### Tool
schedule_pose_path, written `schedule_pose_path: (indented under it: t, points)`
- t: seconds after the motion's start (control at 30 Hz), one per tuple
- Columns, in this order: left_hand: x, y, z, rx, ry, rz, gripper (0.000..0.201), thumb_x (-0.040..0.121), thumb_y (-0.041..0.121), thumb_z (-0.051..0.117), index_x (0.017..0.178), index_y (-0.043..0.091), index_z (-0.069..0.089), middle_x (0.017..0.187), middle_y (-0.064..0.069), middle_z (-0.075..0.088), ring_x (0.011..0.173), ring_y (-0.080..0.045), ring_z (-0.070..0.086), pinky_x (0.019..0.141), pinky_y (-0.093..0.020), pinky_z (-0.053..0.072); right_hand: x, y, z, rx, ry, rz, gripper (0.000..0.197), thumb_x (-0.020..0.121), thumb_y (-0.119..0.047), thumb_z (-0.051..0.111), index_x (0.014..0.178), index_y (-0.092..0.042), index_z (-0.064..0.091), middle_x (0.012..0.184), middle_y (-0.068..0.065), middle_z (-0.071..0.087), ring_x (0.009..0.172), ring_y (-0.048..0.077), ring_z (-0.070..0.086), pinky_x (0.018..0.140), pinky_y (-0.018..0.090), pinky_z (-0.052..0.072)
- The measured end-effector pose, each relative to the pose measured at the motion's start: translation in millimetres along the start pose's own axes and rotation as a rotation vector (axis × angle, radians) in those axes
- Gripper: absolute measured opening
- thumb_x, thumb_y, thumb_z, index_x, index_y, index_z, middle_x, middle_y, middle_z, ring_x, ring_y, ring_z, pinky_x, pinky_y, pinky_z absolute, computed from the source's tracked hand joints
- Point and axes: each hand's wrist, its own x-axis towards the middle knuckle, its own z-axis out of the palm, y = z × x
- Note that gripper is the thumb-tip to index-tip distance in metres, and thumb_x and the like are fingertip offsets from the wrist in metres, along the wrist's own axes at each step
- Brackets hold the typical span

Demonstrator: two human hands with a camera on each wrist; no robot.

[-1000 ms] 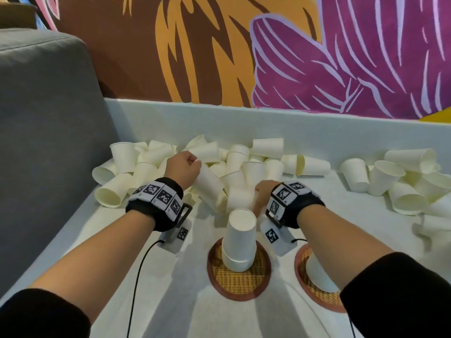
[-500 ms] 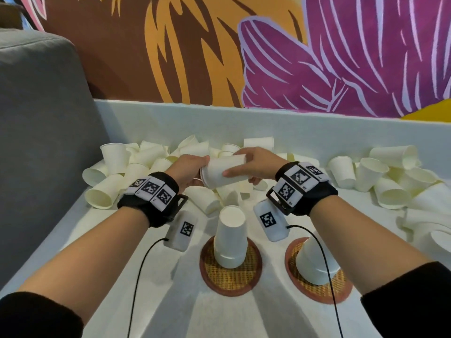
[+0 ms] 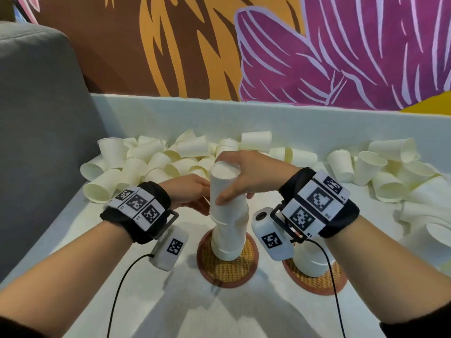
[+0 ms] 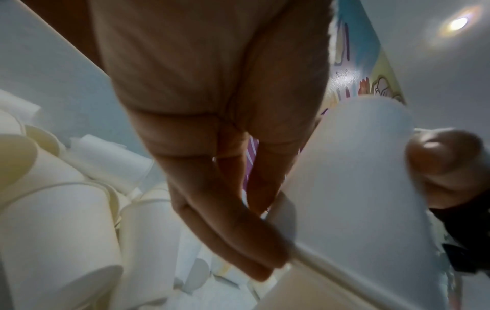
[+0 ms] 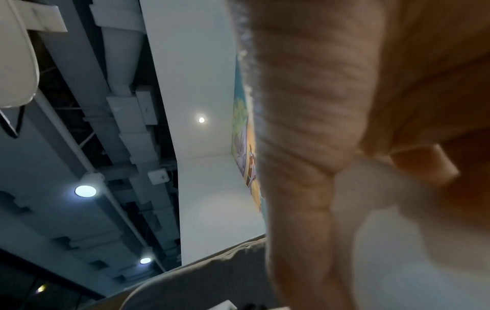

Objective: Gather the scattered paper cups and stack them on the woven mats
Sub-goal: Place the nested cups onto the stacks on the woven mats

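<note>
Fingers [image 3: 225, 200] of the right hand [image 3: 246, 176] wrap the top cup [image 3: 225, 189], inverted, seating it on the stack [image 3: 229, 230] that stands on the near left mat [image 3: 227, 267]. Left hand [image 3: 190, 193] touches the cup's rim with straight fingers [image 4: 238, 241] (steadying, by my judgement). Second mat [image 3: 314, 279] carries a shorter stack [image 3: 310, 259]. To seat well: press straight down, keep the column upright. Loose cups [image 3: 156, 162] lie beyond on the counter [image 3: 170, 301].

Right hand [image 3: 246, 176] curled in a grip, left hand [image 3: 192, 193] straight-fingered alongside.
</note>
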Motion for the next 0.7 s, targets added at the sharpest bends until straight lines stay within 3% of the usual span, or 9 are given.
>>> schedule_pose_path:
  t: [0.07,0.17,0.27,0.37,0.5,0.6,0.67,0.7]
  points:
    - [2,-3,6,0.004,-0.027,0.014,0.016,0.092,0.006,0.053,0.1,0.008,0.068,0.101,-0.015,0.069,0.081,-0.021,0.065,0.072,-0.024,0.058,-1,1,2,-0.01,-0.022,-0.007,0.06,0.065,-0.032,0.082,0.119,-0.026,0.055,0.115,-0.003,0.058,0.087,0.014,0.06,0.062,0.033,0.061]
    - [7,-7,9,-0.01,-0.025,0.016,0.019,0.094,0.009,0.051,0.103,0.007,0.067,0.1,-0.014,0.069,0.082,-0.022,0.064,0.071,-0.024,0.057,-1,6,0,0.004,-0.017,-0.006,0.064,0.066,-0.03,0.083,0.122,-0.027,0.053,0.12,-0.003,0.055,0.091,0.016,0.058,0.057,0.025,0.058]
    - [13,-16,5,0.009,-0.03,-0.022,0.021,0.094,0.011,0.052,0.107,0.007,0.068,0.102,-0.016,0.07,0.08,-0.02,0.065,0.071,-0.024,0.057,3,20,3,-0.028,-0.064,0.047,0.066,0.067,-0.03,0.082,0.124,-0.03,0.049,0.115,-0.003,0.055,0.077,0.011,0.059,0.053,0.018,0.052]
    - [22,-29,6,0.072,-0.078,-0.105,0.018,0.091,0.008,0.057,0.104,0.007,0.069,0.1,-0.015,0.069,0.079,-0.02,0.064,0.072,-0.026,0.056,7,35,27,-0.127,-0.217,0.121,0.068,0.068,-0.028,0.081,0.125,-0.03,0.043,0.099,0.001,0.061,0.068,0.013,0.06,0.06,0.026,0.053]
    - [38,-42,2,0.146,-0.048,-0.158,0.02,0.09,0.011,0.06,0.106,0.004,0.068,0.098,-0.011,0.069,0.075,-0.017,0.065,0.068,-0.024,0.056,16,41,51,-0.157,-0.274,0.124,0.072,0.069,-0.034,0.08,0.124,-0.029,0.035,0.112,0.002,0.055,0.092,0.021,0.06,0.079,0.037,0.053]
    - [48,-39,-12,0.151,0.089,-0.158,0.017,0.09,0.012,0.059,0.104,0.004,0.066,0.088,-0.008,0.067,0.07,-0.017,0.065,0.059,-0.022,0.054,21,33,33,-0.191,-0.336,0.163,0.089,0.065,-0.054,0.077,0.137,-0.03,0.03,0.132,0.0,0.051,0.106,0.02,0.06,0.091,0.036,0.051]
    - [56,-34,-24,0.179,0.197,-0.141,0.017,0.09,0.012,0.06,0.104,0.005,0.065,0.084,-0.006,0.067,0.068,-0.016,0.064,0.058,-0.021,0.054,27,29,14,-0.176,-0.284,0.19,0.095,0.065,-0.061,0.072,0.143,-0.028,0.028,0.141,-0.002,0.045,0.119,0.019,0.052,0.097,0.033,0.046]
    - [60,-32,-29,0.204,0.252,-0.133,0.016,0.089,0.012,0.06,0.104,0.005,0.065,0.085,-0.006,0.067,0.069,-0.015,0.063,0.061,-0.022,0.055,32,28,4,-0.144,-0.233,0.194,0.093,0.066,-0.062,0.07,0.143,-0.027,0.03,0.14,-0.002,0.047,0.117,0.019,0.052,0.095,0.032,0.046]
